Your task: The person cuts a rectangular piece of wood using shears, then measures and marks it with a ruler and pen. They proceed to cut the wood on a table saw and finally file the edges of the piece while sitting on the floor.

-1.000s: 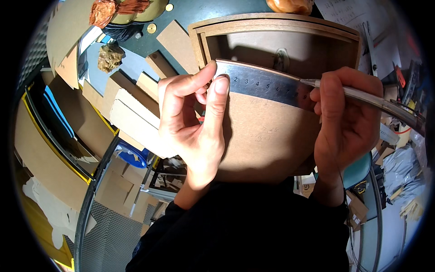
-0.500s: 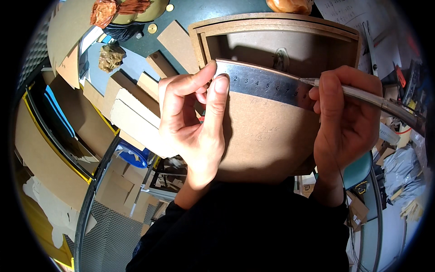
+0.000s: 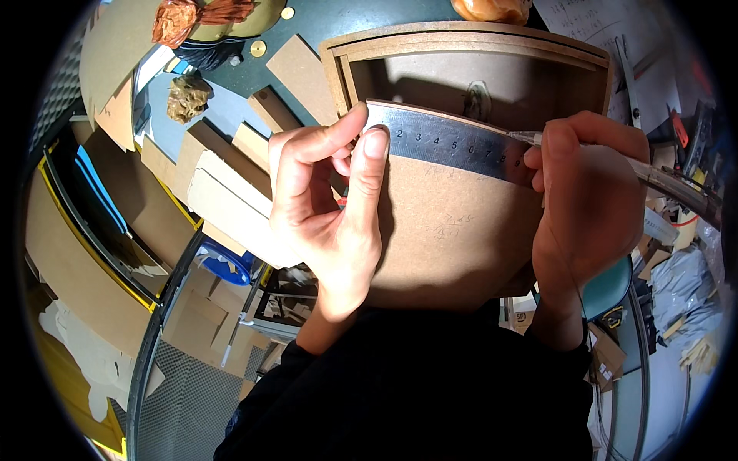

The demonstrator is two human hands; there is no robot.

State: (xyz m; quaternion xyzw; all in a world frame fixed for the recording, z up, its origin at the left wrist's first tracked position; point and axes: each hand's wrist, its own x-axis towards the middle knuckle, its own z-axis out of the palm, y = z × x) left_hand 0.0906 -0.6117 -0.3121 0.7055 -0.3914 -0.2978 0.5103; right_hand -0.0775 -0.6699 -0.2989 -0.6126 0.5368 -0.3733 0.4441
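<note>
My left hand (image 3: 330,200) pinches the left end of a steel ruler (image 3: 446,142), its thumb on the metal and index finger at the upper corner. The ruler lies along the top edge of a brown board (image 3: 450,246) that carries faint handwriting. My right hand (image 3: 584,192) grips a slim pen-like tool (image 3: 653,177) with a metallic barrel, its point at the ruler's upper edge toward the right. Just beyond the board stands an open wooden box (image 3: 469,34) with a grooved rim and a shadowed interior.
Cut board pieces (image 3: 292,61), a lumpy brown object (image 3: 188,98), an orange bundle (image 3: 177,23) and small gold discs (image 3: 257,48) lie on the dark table (image 3: 231,77). A blue bin (image 3: 227,261) is lower left. Papers (image 3: 569,23) and plastic bags (image 3: 680,284) crowd the right side.
My right hand has tilted a little, and its fingers now cover more of the pen's barrel. My left hand, ruler and board look unmoved.
</note>
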